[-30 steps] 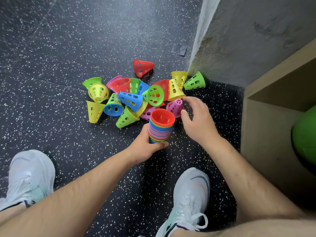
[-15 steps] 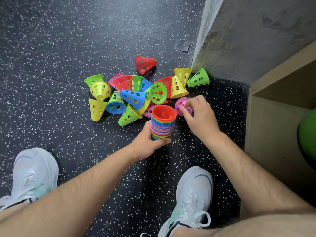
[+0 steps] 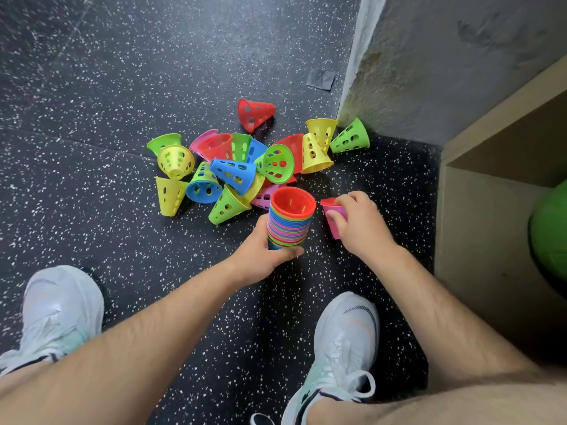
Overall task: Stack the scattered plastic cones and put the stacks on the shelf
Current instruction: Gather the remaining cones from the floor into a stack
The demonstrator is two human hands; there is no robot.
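Observation:
My left hand (image 3: 260,256) grips the base of a multicoloured stack of cones (image 3: 290,222), held mouth-up with a red cone on top. Just right of it, my right hand (image 3: 360,223) holds a pink cone (image 3: 334,217) by its rim and side, lifted off the floor. Behind them lies a pile of scattered perforated cones (image 3: 242,167) in yellow, green, blue, red and pink. A single red cone (image 3: 254,113) lies apart at the back. The wooden shelf (image 3: 491,167) stands at the right.
Black speckled rubber floor (image 3: 92,87) all around. A grey wall corner (image 3: 429,72) rises behind the pile. A green ball (image 3: 549,231) sits inside the shelf. My two white shoes (image 3: 61,311) (image 3: 340,348) stand close below the hands.
My right hand has picked the pink cone off the floor at the pile's edge and drawn it back beside the stack. The left hand keeps holding the stack.

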